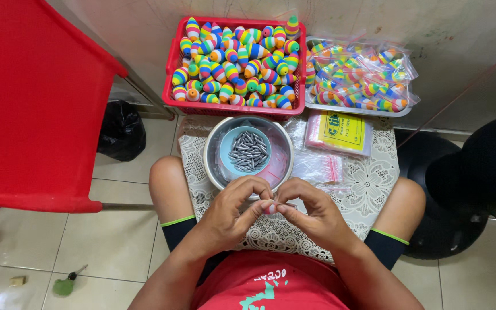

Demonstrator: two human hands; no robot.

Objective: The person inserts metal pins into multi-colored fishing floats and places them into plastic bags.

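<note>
Steel bowl (216,166) at twelve o'clock; left hand (233,209) and right hand (311,212) pinch fingertips shut on a small piece (271,208).

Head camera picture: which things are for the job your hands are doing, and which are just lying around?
For the job:
left hand and right hand, pinching a small piece together
blue bowl of grey weights
red basket of striped floats
tray of bagged floats
stack of small clear bags

Just lying about:
red chair
black bag
green brush on the floor
</note>
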